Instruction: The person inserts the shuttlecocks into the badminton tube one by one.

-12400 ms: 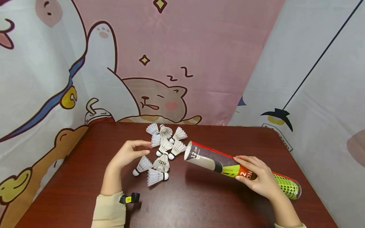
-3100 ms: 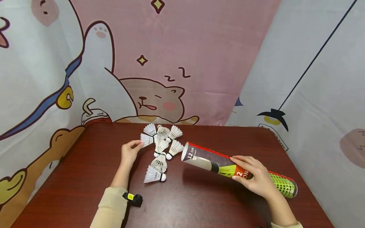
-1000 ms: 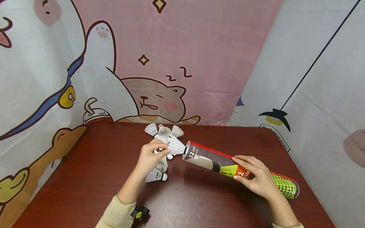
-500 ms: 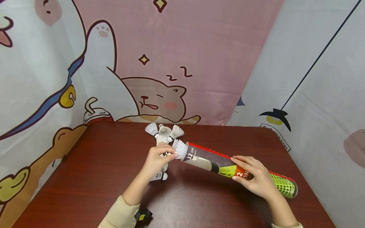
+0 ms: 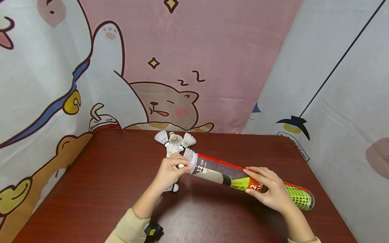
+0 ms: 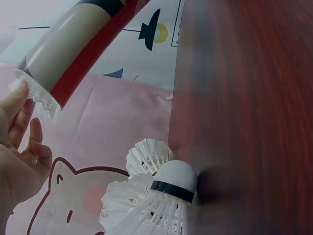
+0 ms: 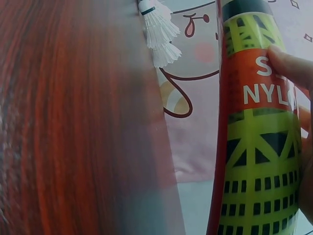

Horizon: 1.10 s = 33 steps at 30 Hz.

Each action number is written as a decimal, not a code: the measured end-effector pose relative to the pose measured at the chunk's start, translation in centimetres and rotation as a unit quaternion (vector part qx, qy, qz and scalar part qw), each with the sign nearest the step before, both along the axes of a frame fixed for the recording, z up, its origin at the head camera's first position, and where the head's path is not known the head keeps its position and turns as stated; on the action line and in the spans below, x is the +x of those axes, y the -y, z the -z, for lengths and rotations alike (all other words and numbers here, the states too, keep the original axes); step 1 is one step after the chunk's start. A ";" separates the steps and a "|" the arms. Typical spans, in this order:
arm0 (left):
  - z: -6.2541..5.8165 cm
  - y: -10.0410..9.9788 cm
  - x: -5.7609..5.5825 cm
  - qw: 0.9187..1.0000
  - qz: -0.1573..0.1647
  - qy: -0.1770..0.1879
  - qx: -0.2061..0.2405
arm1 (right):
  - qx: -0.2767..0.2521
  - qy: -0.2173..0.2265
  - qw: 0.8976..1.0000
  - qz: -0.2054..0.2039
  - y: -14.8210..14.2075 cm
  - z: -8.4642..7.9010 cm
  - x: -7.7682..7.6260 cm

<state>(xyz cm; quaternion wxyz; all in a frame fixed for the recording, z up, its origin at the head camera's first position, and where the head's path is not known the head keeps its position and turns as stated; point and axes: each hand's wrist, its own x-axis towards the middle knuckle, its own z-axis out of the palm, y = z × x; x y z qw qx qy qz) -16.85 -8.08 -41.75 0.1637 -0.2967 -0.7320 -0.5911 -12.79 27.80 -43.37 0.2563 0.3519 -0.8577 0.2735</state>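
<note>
My right hand (image 5: 268, 185) grips a long printed shuttlecock tube (image 5: 212, 170) round its middle. The tube slants with its open end up to the left, above the table. At that mouth my left hand (image 5: 170, 170) pinches the feathered rim of a white shuttlecock (image 6: 43, 104). Only a short fringe of its skirt shows outside; the cork is hidden inside the tube. Several loose shuttlecocks (image 5: 187, 140) lie in a cluster behind and beneath the left hand, partly covered by it. In the right wrist view, thumb and fingers wrap the tube's red and yellow-green print (image 7: 259, 122).
A dark red-brown wooden table (image 5: 100, 189) carries everything. Behind it hangs a cartoon-printed cloth (image 5: 231, 67), close to the table's back edge. A black wrist camera (image 5: 153, 231) is strapped at the left sleeve.
My left hand took a shuttlecock from the pile's left side, carried it right and slid it cork first into the tube. The shuttlecock at the front left is gone from the table.
</note>
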 end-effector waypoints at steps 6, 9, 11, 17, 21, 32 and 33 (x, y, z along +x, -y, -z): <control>-2.1 -0.3 1.3 1.000 0.023 0.000 -0.001 | 0.008 0.001 1.000 0.001 0.2 0.1 0.0; -2.4 -0.5 1.6 0.999 0.028 0.015 -0.004 | 0.014 0.013 1.000 0.005 0.3 0.2 0.1; -2.3 -0.6 1.7 0.999 0.030 0.023 -0.005 | 0.016 0.014 1.000 0.003 0.4 0.2 0.1; -1.9 -1.0 1.8 0.999 0.046 0.022 -0.012 | 0.008 -0.015 1.000 -0.017 0.8 0.3 0.0; -1.9 -1.0 1.8 0.998 0.056 0.021 -0.009 | 0.002 -0.020 1.000 -0.021 0.8 0.4 -0.1; -2.5 0.7 1.3 0.998 0.057 0.036 -0.020 | 0.016 0.025 0.999 0.015 0.2 0.5 0.1; -2.5 1.0 1.2 0.998 0.054 0.033 -0.018 | 0.018 0.027 0.999 0.017 0.1 0.4 0.0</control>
